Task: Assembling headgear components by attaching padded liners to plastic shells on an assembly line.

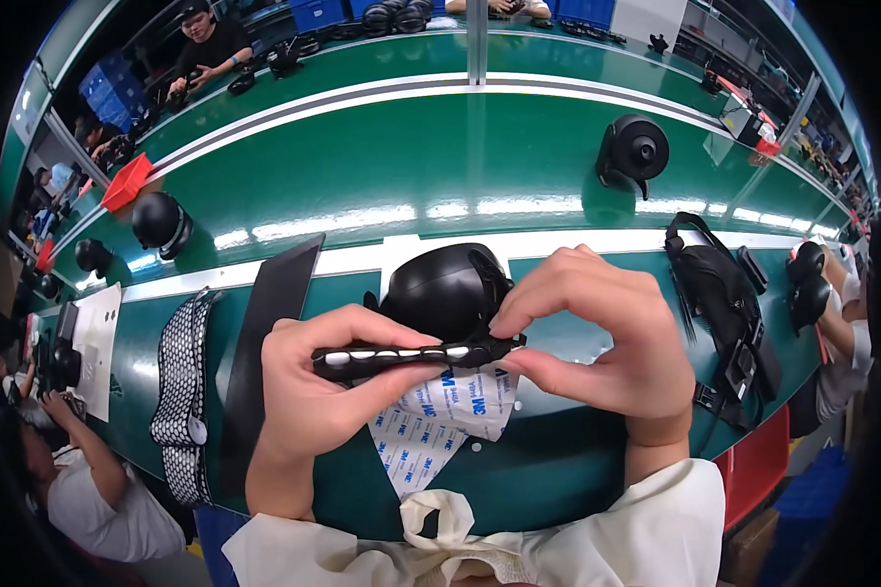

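Observation:
Between my two hands is a narrow black strip [387,359] with a row of pale oval pads along it. My left hand [328,377] grips its left part, thumb below and fingers above. With thumb and fingertips, my right hand [597,338] pinches the strip's right end. A glossy black rounded shell [439,291] sits just beyond the strip, partly hidden by my hands. Under my hands lie white backing sheets [421,440] with blue print.
A black strap with white dots [179,391] and a long black flat piece [269,362] lie at left. Black straps with buckles [719,303] rest at right. Black rounded units stand on the green line [411,157] beyond. A co-worker [117,499] is at far left.

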Demonstrator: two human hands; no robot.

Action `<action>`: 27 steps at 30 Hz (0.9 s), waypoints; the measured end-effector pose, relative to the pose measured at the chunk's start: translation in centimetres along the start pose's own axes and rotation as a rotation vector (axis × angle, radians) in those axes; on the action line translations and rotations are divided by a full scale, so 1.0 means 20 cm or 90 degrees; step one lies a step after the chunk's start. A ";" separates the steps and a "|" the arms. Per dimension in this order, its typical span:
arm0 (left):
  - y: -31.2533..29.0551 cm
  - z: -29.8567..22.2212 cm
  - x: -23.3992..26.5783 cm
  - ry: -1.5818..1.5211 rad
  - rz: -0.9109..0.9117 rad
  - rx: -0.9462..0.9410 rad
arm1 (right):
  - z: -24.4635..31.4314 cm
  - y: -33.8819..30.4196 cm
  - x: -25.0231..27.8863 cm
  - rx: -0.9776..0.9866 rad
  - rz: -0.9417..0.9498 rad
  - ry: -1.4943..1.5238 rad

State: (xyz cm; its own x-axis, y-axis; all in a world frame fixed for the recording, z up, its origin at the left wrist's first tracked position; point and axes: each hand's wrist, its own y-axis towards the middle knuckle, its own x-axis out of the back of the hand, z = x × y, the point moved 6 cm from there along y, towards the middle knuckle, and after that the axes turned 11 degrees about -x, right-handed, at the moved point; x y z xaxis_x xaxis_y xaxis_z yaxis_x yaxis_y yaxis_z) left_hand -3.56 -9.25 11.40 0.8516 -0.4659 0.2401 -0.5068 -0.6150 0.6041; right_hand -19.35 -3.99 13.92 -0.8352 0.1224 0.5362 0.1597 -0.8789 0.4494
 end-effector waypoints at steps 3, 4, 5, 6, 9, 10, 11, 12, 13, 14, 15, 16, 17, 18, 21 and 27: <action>0.00 0.00 -0.03 0.012 -0.010 0.014 | -0.02 -0.01 0.01 0.011 0.016 0.025; 0.00 -0.01 -0.02 0.025 -0.028 0.023 | -0.03 0.00 0.01 0.009 0.013 0.024; -0.01 -0.01 -0.01 0.017 -0.057 0.068 | -0.01 0.00 0.01 0.049 -0.009 -0.001; -0.02 0.00 0.00 0.010 -0.085 0.114 | 0.00 0.01 0.01 0.089 -0.032 -0.026; -0.02 -0.02 -0.01 0.057 -0.085 0.081 | 0.02 -0.02 0.06 0.115 -0.098 -0.001; -0.03 -0.03 -0.01 0.093 -0.085 0.084 | 0.03 -0.03 0.09 0.106 -0.134 0.052; -0.03 -0.04 -0.01 0.095 -0.087 0.085 | 0.04 -0.03 0.11 0.113 -0.108 0.099; -0.03 -0.07 -0.01 0.125 -0.075 0.047 | 0.04 -0.03 0.09 0.114 -0.105 0.101; -0.02 -0.10 -0.01 0.154 -0.064 0.009 | 0.03 -0.03 0.06 0.087 -0.109 0.172; -0.02 -0.11 -0.01 0.164 -0.049 -0.034 | 0.01 -0.03 0.04 0.061 -0.111 0.240; -0.02 -0.11 -0.01 0.149 -0.039 -0.039 | 0.01 -0.02 0.01 0.069 -0.066 0.252; -0.03 -0.12 -0.02 0.135 -0.029 -0.045 | 0.05 -0.02 0.01 0.100 -0.058 0.166; -0.02 -0.11 -0.02 0.120 -0.017 -0.045 | 0.07 -0.02 0.00 0.125 -0.052 0.079; -0.02 -0.11 -0.02 0.115 -0.020 -0.044 | 0.07 -0.02 -0.02 0.137 -0.041 0.086; -0.02 -0.10 -0.02 0.136 0.008 -0.070 | 0.05 -0.02 -0.04 0.050 -0.006 0.094; -0.01 -0.09 0.00 0.034 -0.069 -0.025 | 0.02 -0.02 -0.09 0.086 0.008 0.203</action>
State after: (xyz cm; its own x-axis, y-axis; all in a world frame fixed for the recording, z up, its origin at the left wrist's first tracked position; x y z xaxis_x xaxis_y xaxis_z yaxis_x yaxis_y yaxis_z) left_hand -3.22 -8.09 12.64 0.9075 -0.3630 0.2115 -0.4069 -0.6343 0.6573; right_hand -17.82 -3.73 13.05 -0.9517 -0.0576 0.3016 0.2220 -0.8075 0.5464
